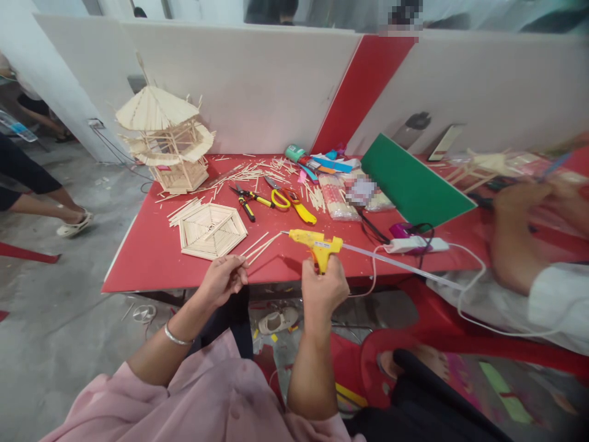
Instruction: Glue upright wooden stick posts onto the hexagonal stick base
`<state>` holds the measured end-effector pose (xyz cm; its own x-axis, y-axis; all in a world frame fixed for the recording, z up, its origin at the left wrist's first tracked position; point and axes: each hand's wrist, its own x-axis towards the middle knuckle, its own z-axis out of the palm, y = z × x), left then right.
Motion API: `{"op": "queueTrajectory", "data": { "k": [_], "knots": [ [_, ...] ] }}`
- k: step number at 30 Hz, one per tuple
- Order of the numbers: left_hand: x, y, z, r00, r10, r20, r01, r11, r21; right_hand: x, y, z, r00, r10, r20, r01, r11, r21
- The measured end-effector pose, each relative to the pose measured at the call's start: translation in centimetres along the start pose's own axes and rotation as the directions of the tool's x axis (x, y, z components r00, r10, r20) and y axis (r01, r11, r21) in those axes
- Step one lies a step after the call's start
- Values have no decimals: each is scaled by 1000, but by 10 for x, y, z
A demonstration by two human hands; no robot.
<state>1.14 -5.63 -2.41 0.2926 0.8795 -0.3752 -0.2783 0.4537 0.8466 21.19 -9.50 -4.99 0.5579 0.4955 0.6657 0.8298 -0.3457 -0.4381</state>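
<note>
My right hand (323,287) is wrapped round the handle of a yellow glue gun (317,241), and a long clear glue stick (391,261) sticks out of its back end. Between the fingers of my left hand (224,277) are thin wooden sticks (264,248), pointing up and to the right. The gun's nozzle is close to the tip of one stick; whether they touch I cannot tell. Just beyond my left hand lies a flat hexagonal panel of sticks (199,236) on the red table (138,261).
A stick-built pagoda (159,110) stands at the back left. Pliers (243,202), yellow-handled scissors (280,200) and loose sticks (262,172) lie mid-table. A green board (409,178) leans to the right, near a white power strip (416,245). A co-worker's arm (515,239) is at far right.
</note>
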Motion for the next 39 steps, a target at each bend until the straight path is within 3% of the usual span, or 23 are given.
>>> {"op": "queueTrajectory", "data": {
  "k": [10, 39],
  "knots": [
    [7, -2, 3, 1000, 15, -7, -15, 995, -98, -4, -6, -5, 997, -30, 67, 30, 1000, 4],
    [13, 1, 5, 999, 4, -38, -9, 991, -133, -9, -26, -7, 980, -187, 64, 180, 979, 96]
  ]
}}
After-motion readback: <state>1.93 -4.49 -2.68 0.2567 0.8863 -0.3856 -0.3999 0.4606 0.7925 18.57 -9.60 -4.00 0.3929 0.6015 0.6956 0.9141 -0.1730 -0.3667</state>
